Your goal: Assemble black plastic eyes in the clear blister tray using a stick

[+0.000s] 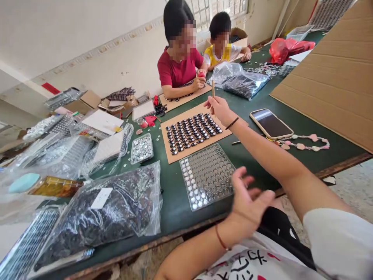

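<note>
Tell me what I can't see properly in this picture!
All in the head view:
- Left hand: fingers blurred.
- Clear tray: one corner hidden behind that hand.
- Tan stick: lower end hidden by the right hand.
- White label: writing too small.
- Big cardboard: cut off by the picture's edge.

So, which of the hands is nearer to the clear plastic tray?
Left. The left hand is open at the right edge of the tray; the right hand is beyond it, near the far edge of the cardboard sheet, holding a stick.
</note>
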A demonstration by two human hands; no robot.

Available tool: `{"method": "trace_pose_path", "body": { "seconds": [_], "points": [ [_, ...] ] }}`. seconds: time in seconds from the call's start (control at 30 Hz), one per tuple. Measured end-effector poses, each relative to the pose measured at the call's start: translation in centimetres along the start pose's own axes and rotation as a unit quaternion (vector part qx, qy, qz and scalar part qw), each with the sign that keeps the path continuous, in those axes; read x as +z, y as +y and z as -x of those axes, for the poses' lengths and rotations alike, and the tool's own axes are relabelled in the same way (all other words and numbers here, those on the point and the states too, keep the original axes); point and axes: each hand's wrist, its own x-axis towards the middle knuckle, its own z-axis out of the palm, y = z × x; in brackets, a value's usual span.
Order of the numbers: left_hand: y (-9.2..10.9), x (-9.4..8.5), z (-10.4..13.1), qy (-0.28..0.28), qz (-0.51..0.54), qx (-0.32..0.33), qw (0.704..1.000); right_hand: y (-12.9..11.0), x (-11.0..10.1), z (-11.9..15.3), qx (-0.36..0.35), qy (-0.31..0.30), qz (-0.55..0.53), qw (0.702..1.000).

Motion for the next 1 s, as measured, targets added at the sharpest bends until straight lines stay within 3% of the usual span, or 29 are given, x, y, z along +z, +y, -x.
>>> {"method": "trace_pose_path", "body": {
  "seconds": [0.03,0.1,0.2,0.3,0.43,0.53,0.6,0.73,0.83,0.93,0.97,1.0],
  "points": [
    [-0.5,2.1,0.6,-0.014,0.109,-0.084,0.99,-1.4,0.4,1.5,-0.022,-0.037,-0.028,0.999],
    [-1.4,5.2,1.2,-0.023,0.277,-0.183,0.943,-3.9,1.4,4.5,-0.05,-0.117,-0.033,0.991],
    [-2.7,6.9,1.7,-0.032,0.381,-0.2,0.902,-6.1,3.0,8.7,-0.05,-0.222,-0.024,0.974],
    [-4.6,7.2,2.7,-0.066,0.385,-0.237,0.889,-7.1,4.2,12.2,-0.008,-0.333,-0.06,0.941],
    [-8.7,8.1,4.1,-0.187,0.35,-0.34,0.853,-7.4,4.0,16.3,0.001,-0.468,-0.041,0.883],
    [-11.3,8.9,4.7,-0.247,0.299,-0.374,0.842,-7.0,2.9,18.6,-0.039,-0.477,0.045,0.877],
    [-11.9,9.3,4.9,-0.253,0.279,-0.382,0.844,-6.6,2.3,19.7,-0.059,-0.472,0.088,0.875],
    [-10.8,9.8,5.8,-0.231,0.298,-0.347,0.859,-6.1,1.7,20.3,-0.072,-0.462,0.102,0.878],
    [-8.2,9.4,6.9,-0.332,0.228,-0.286,0.87,-6.3,1.3,19.4,-0.082,-0.428,0.094,0.895],
    [-3.7,6.7,7.9,-0.473,0.045,-0.133,0.87,-6.2,0.5,17.6,-0.116,-0.379,0.12,0.91],
    [-1.8,5.1,8.1,-0.49,-0.018,-0.073,0.868,-6.0,0.2,16.9,-0.136,-0.361,0.134,0.913],
    [0.1,3.1,7.9,-0.456,-0.083,-0.011,0.886,-5.7,-0.1,16.2,-0.156,-0.342,0.145,0.915]
  ]
}}
